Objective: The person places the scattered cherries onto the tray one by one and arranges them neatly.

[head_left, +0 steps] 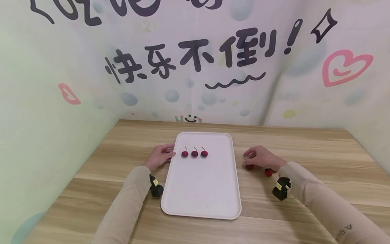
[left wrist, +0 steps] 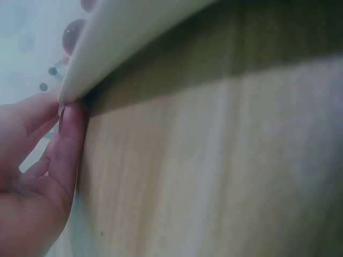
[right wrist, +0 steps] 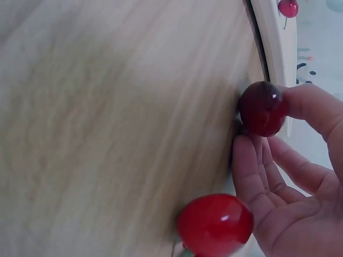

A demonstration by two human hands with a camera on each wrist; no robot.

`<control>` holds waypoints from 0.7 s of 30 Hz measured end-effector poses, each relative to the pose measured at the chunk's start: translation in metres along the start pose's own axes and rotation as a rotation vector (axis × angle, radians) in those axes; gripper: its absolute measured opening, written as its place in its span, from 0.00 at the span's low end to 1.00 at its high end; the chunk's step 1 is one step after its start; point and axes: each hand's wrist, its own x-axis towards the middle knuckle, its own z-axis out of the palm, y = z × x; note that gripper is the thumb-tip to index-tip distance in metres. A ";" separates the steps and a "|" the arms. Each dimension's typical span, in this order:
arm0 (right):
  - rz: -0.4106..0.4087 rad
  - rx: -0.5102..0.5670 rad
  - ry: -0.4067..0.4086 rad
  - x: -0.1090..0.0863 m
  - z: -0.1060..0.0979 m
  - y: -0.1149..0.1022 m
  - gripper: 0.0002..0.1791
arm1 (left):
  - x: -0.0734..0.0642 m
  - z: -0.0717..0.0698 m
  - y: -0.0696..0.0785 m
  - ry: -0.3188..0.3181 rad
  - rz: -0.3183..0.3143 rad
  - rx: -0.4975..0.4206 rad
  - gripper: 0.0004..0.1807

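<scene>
A white rectangular tray [head_left: 201,193] lies lengthwise on the table. Three dark red cherries sit in a row on its far part: one on the left [head_left: 184,154], one in the middle [head_left: 194,154] and one on the right [head_left: 204,154], stems pointing away. My left hand [head_left: 159,157] pinches the tray's left rim between thumb and fingers. Right of the tray, my right hand [head_left: 263,158] has its thumb and fingertips round a dark cherry [right wrist: 262,109], low over the tabletop. A brighter red cherry [right wrist: 214,225] lies on the table beside that hand, close to the wrist.
The wood-grained table [head_left: 201,230] meets a printed wall cloth [head_left: 189,98] at its back edge. A small black camera is worn on each wrist, on the left [head_left: 156,187] and on the right [head_left: 281,188]. The tray has a low raised rim.
</scene>
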 end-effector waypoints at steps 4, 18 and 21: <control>0.004 -0.029 -0.014 0.002 0.001 -0.001 0.24 | 0.001 0.000 -0.001 -0.002 0.013 -0.001 0.23; -0.020 0.001 -0.040 0.001 0.003 -0.002 0.13 | 0.000 -0.001 0.001 -0.001 -0.006 0.000 0.24; -0.044 -0.025 -0.030 0.000 0.003 -0.002 0.10 | 0.000 0.000 0.001 -0.001 -0.008 0.004 0.24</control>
